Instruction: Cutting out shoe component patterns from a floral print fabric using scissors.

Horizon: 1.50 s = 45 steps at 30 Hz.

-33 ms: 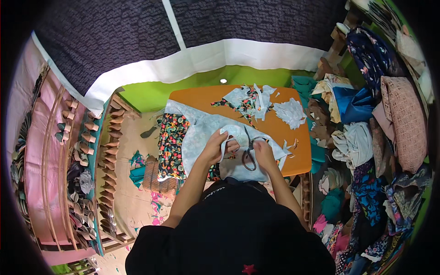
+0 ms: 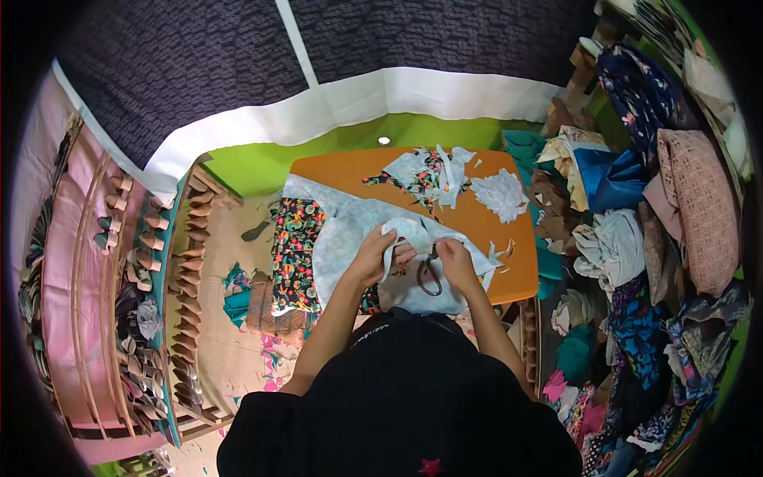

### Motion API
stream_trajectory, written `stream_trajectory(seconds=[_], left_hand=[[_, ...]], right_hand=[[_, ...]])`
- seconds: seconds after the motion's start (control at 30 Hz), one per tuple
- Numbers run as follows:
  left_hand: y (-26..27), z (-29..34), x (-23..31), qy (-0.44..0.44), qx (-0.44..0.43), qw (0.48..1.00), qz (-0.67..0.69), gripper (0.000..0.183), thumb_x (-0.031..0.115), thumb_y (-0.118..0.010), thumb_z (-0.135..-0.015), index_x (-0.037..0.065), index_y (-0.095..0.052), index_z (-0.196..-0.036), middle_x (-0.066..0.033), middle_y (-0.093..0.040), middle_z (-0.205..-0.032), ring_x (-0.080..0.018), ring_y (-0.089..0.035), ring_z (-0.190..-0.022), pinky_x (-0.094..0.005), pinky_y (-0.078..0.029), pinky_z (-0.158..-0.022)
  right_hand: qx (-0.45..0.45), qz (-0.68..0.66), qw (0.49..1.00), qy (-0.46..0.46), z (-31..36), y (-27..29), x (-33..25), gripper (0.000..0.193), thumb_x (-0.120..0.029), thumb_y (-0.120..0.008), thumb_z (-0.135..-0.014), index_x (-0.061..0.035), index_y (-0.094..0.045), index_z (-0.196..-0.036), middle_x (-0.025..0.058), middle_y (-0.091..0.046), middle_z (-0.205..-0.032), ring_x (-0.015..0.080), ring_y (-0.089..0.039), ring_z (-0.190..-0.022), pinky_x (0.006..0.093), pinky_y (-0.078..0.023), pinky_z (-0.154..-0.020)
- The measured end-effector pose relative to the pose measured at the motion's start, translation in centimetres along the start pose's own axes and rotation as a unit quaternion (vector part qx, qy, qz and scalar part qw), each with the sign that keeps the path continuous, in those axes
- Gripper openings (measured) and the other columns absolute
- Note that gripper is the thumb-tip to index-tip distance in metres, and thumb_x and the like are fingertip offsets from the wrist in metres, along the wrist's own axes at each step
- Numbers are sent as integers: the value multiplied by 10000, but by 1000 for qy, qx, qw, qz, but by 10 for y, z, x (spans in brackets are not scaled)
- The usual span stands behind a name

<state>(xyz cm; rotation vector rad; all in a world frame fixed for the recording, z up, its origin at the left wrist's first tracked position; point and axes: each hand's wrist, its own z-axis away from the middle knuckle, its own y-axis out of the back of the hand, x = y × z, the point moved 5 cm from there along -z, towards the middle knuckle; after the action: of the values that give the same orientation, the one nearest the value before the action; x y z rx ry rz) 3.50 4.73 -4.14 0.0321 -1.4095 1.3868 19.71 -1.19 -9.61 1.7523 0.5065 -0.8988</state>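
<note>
Pale cloth (image 2: pixel 415 230) between hands (image 2: pixel 372 256), scissors (image 2: pixel 437 281) (dark-handled) in the right hand (image 2: pixel 456 264)

Cramped fabric-filled room, green wall (image 2: pixel 262 165) ahead of you, dark curtain (image 2: pixel 445 40) above.
Curtain is patterned, with a white lower border (image 2: pixel 342 102); small bright round spot (image 2: pixel 384 141) just under it, can't tell what. In front of you: orange-brown table (image 2: pixel 518 272), rounded corners. Your left: wooden rack (image 2: pixel 216 181) lined with shoe-shaped forms (image 2: pixel 189 288), pink sheeting (image 2: pixel 63 270) farther out. Beige floor (image 2: pixel 218 278) between rack and table, colored scraps (image 2: pixel 270 354) scattered on it. Your right: heaped fabric piles (image 2: pixel 608 250). Indoor lighting, fairly even around the table.
</note>
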Motion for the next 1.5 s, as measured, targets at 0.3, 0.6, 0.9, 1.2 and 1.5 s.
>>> stream_trajectory(seconds=[0.3, 0.6, 0.9, 1.2, 1.5], left_hand=[[-4, -55, -58, -2, -38, 962, -269, 186, 140, -547, -811, 3, -514, -932, -34, -579, -736, -63, -517, -583, -192, -413, -511], [-12, -127, -99, 10, -21, 948, -318, 177, 103, -578, -763, 1, -524, -897, 14, -525, -654, -56, -475, -541, -183, -373, -477], [-29, -163, -52, -129, 25, 966, -221, 303, 103, -556, -778, 23, -444, -1049, -74, -531, -961, -114, -531, -763, -211, -427, -619], [123, -7, -4, -239, 340, 799, -435, 198, 117, -571, -722, 20, -558, -895, -82, -589, -827, -155, -537, -649, -260, -427, -569], [159, 104, -21, -154, 568, 510, -628, 458, 261, -644, -627, 58, -490, -1008, -134, -527, -870, -291, -482, -839, -372, -346, -792]], right_hand=[[-10, -136, 988, -70, -26, 55, 23, 198, -155, -617, -725, 28, -557, -773, 82, -567, -645, 151, -532, -589, 278, -428, -571], [-22, -258, 944, -202, -52, 105, 105, 117, -80, -597, -740, 20, -548, -775, 44, -581, -691, 104, -547, -630, 229, -425, -564], [102, 34, 977, -184, -131, 126, 222, 237, -167, -623, -690, -17, -563, -863, 134, -596, -776, 231, -578, -715, 325, -442, -650], [77, 47, 994, -68, -59, 39, 112, 234, -225, -592, -720, -49, -541, -866, 129, -540, -867, 276, -527, -790, 374, -401, -708], [-76, 250, 965, -4, 19, -45, 30, 453, -201, -641, -618, 51, -449, -942, 218, -427, -930, 363, -436, -885, 412, -356, -785]])
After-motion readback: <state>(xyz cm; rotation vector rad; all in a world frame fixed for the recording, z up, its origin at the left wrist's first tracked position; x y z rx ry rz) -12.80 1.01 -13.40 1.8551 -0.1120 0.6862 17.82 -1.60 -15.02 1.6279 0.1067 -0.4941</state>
